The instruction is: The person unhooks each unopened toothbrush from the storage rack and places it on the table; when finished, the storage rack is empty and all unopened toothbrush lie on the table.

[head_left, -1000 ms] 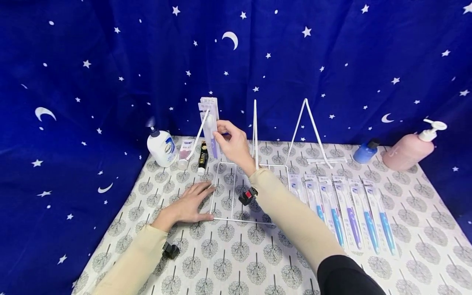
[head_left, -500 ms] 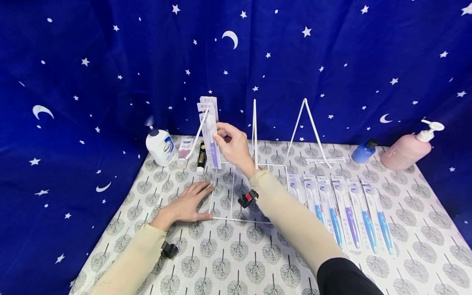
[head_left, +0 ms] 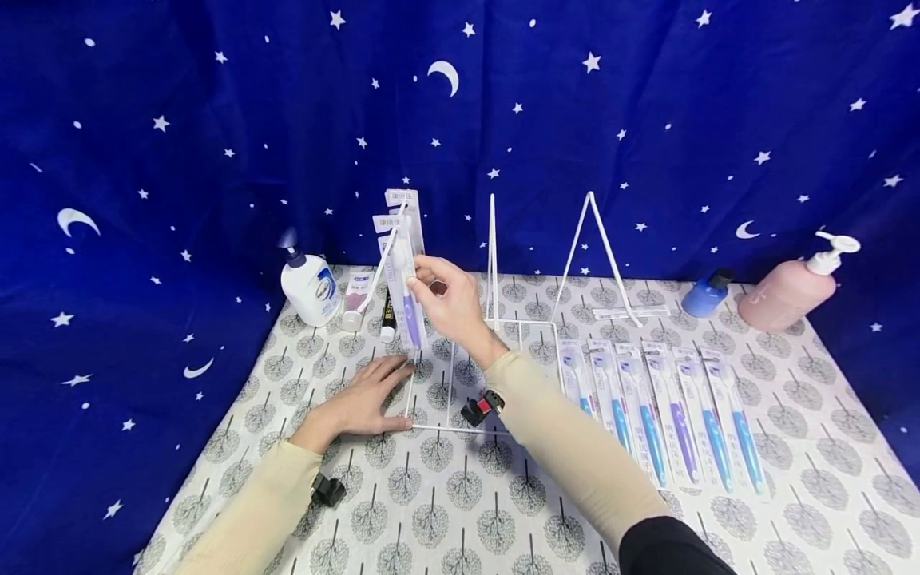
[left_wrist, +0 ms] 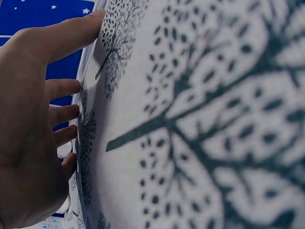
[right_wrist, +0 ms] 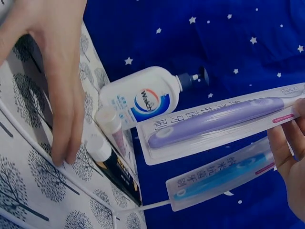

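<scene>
My right hand point(head_left: 453, 299) pinches a packaged purple toothbrush point(head_left: 408, 307) by its edge at the left sloping prong of a white wire rack point(head_left: 460, 431). In the right wrist view the purple handle point(right_wrist: 209, 121) shows through its clear pack. Behind it hangs a packaged blue toothbrush point(right_wrist: 221, 176), farther back on the same prong. My left hand point(head_left: 362, 399) rests on the tablecloth with fingers spread, thumb and fingertips at the left side of the rack's base. The left wrist view shows those fingers extended and holding nothing.
Several packaged toothbrushes point(head_left: 676, 415) lie in a row right of the rack. At the back left stand a white pump bottle point(head_left: 311, 287), a pink tube point(head_left: 357, 299) and a black tube point(head_left: 389, 315). A blue bottle point(head_left: 706, 294) and pink pump bottle point(head_left: 787, 295) stand back right.
My right hand has moved down and slightly nearer, bringing the purple toothbrush pack lower along the prong, away from the pack behind. The left hand has stayed in place.
</scene>
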`<state>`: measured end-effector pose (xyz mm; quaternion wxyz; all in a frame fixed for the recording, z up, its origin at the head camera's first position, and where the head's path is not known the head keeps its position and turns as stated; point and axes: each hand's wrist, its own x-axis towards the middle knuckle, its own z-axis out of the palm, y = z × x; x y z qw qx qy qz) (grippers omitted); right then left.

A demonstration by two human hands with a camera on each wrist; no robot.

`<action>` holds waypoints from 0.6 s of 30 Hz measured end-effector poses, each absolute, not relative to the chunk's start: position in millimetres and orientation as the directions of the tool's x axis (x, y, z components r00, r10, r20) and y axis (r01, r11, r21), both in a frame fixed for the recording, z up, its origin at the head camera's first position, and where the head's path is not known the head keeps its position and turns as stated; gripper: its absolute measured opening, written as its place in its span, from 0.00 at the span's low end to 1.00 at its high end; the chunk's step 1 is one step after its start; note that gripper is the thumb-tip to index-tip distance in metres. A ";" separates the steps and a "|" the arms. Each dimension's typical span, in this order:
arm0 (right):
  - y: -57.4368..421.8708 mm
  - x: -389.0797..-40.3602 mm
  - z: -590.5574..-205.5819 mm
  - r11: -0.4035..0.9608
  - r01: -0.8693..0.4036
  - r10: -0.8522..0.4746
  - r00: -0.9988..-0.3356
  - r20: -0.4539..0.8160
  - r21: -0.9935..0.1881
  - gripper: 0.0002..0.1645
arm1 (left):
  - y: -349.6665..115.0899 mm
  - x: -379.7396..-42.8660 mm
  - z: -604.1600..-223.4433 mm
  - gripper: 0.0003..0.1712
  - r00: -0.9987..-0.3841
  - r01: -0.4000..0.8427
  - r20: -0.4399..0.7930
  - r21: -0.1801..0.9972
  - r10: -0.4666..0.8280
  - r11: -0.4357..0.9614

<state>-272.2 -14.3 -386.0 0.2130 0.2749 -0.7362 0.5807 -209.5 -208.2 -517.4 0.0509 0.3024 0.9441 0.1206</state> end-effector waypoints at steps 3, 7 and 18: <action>-13.3 -258.1 -375.6 0.177 -0.659 -0.166 -0.752 0.638 -0.731 0.16 | -207.8 -209.3 -516.9 0.54 -0.818 0.549 -0.029 0.259 0.574 0.795; -12.5 -245.2 -369.1 0.173 -0.653 -0.186 -0.756 0.627 -0.737 0.16 | -208.0 -207.9 -517.5 0.55 -0.830 0.525 -0.059 0.251 0.554 0.813; -9.8 -224.1 -366.8 0.106 -0.661 -0.227 -0.744 0.629 -0.743 0.16 | -207.4 -206.7 -515.0 0.58 -0.842 0.488 -0.107 0.267 0.529 0.831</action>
